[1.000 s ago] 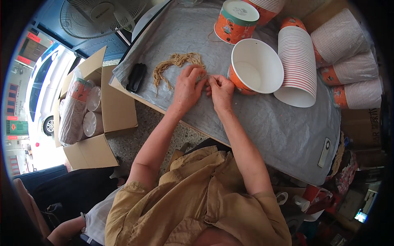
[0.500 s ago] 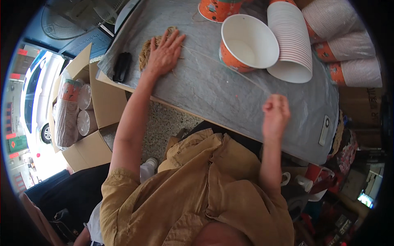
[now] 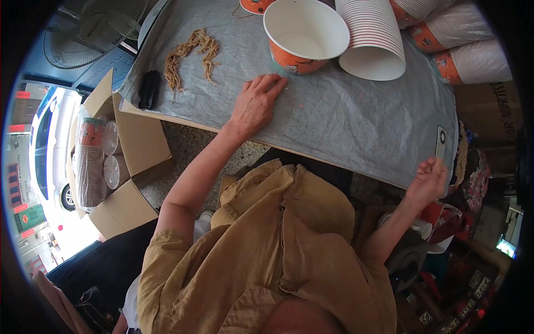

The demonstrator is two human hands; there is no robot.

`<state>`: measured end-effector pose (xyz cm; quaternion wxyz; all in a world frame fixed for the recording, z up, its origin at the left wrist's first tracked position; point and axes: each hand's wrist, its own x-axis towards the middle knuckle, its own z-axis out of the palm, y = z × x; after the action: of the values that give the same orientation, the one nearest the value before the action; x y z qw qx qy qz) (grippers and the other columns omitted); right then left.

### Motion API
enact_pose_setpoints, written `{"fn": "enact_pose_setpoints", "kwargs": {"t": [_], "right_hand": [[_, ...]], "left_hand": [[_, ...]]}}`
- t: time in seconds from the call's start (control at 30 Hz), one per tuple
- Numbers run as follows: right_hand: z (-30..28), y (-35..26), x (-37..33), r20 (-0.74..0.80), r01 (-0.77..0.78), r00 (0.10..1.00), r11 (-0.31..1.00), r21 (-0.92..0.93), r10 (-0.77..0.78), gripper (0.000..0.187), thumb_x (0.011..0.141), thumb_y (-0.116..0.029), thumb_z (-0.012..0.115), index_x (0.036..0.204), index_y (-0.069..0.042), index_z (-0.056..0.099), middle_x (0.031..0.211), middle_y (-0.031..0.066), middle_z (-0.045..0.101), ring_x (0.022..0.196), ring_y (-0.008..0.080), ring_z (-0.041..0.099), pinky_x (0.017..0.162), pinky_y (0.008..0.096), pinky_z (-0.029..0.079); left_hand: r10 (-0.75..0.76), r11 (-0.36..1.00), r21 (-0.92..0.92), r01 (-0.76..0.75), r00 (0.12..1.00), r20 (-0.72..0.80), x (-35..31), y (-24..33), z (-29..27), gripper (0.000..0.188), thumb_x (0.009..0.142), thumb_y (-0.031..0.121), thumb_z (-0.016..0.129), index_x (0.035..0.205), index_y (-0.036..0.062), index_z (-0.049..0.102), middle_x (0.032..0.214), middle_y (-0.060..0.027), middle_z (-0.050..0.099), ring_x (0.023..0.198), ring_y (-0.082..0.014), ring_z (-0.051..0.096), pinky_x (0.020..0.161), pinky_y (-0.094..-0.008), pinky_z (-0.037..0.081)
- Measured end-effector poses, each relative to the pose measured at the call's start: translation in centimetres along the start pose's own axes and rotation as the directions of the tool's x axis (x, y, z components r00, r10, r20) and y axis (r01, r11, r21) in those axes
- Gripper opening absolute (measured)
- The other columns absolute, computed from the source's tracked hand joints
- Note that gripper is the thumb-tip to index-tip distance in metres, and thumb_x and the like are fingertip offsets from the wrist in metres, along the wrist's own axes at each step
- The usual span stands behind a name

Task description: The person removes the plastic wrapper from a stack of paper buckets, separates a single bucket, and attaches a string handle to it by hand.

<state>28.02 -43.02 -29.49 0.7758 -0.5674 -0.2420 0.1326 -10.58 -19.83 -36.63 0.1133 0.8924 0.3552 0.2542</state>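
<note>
My left hand rests on the grey plastic-covered table, its fingers stretched toward the base of a large orange-and-white paper bucket. Nothing shows in its grasp. Over by the right table edge, my right hand has its fingers curled together; what they hold, if anything, is too small to make out. Just beyond it lies a flat pale strip with a dark-ringed hole. A loose bundle of tan string lies at the far left, apart from both hands.
Nested paper buckets lie beside the upright one, and wrapped stacks sit farther right. A black object lies near the left table edge. An open carton holds more stacks beside a fan.
My left hand has left the string bundle and slid right toward the bucket. My right hand has moved right and nearer to me. The strand stretched between them no longer shows.
</note>
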Motion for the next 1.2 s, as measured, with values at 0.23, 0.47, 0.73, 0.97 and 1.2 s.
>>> {"fn": "enact_pose_setpoints", "kwargs": {"t": [0.23, 0.47, 0.73, 0.97, 1.2], "right_hand": [[4.4, 1.6, -4.0, 0.091, 0.005, 0.996, 0.996, -0.087, 0.003, 0.011, 0.104, -0.012, 0.059, 0.101, -0.001, 0.061, 0.089, 0.0098, 0.068, 0.068, 0.0138, 0.063, 0.057, 0.0257, 0.048], [7.4, 3.7, -6.3, 0.186, -0.142, 0.972, 0.989, -0.038, 0.147, 0.011, 0.103, -0.012, 0.06, 0.1, -0.002, 0.061, 0.087, 0.0088, 0.067, 0.066, 0.0126, 0.06, 0.056, 0.0252, 0.047], [10.7, 4.2, -8.3, 0.325, -0.145, 0.93, 0.984, -0.104, 0.172, 0.015, 0.103, -0.014, 0.062, 0.095, -0.002, 0.061, 0.08, 0.0065, 0.066, 0.06, 0.0112, 0.058, 0.054, 0.025, 0.047], [11.0, 4.1, -8.9, 0.392, -0.131, 0.901, 0.977, -0.166, 0.187, 0.014, 0.103, -0.012, 0.061, 0.095, -0.002, 0.06, 0.079, 0.0061, 0.066, 0.062, 0.0099, 0.059, 0.055, 0.0243, 0.047], [11.0, 4.4, -9.6, 0.418, -0.172, 0.877, 0.966, -0.191, 0.239, 0.01, 0.102, -0.009, 0.06, 0.096, -0.001, 0.061, 0.076, 0.0034, 0.063, 0.061, 0.0081, 0.057, 0.054, 0.0231, 0.045]], "left_hand": [[0.218, 0.969, -0.147, -0.201, 0.97, 0.109, -0.4, 2.1, 1.8, 0.063, 0.082, 0.004, 0.056, 0.144, -0.0026, 0.049, 0.151, -0.0177, 0.046, 0.142, -0.0327, 0.043, 0.119, -0.0448, 0.033], [0.524, 0.789, -0.476, -0.388, 0.83, 0.192, -6.6, 3.3, -2.2, 0.041, 0.093, 0.014, 0.06, 0.131, -0.002, 0.059, 0.135, -0.0177, 0.062, 0.125, -0.034, 0.06, 0.107, -0.0455, 0.048], [0.213, 0.948, -0.271, -0.166, 0.964, 0.158, -7.7, 2.0, -8.1, 0.018, 0.094, 0.013, 0.066, 0.109, 0.0045, 0.072, 0.109, -0.0132, 0.072, 0.088, -0.0305, 0.072, 0.073, -0.0392, 0.06], [0.117, 0.991, 0.05, -0.125, 0.985, 0.13, 0.1, 0.1, -1.2, 0.053, 0.084, 0.003, 0.057, 0.136, 0.0101, 0.059, 0.128, -0.0111, 0.06, 0.118, -0.0287, 0.06, 0.096, -0.0418, 0.051], [0.295, 0.95, 0.0, -0.311, 0.901, 0.32, -6.2, 1.0, -3.6, 0.042, 0.079, 0.007, 0.062, 0.121, 0.0106, 0.067, 0.117, -0.0067, 0.063, 0.108, -0.0259, 0.062, 0.088, -0.0385, 0.052]]}}
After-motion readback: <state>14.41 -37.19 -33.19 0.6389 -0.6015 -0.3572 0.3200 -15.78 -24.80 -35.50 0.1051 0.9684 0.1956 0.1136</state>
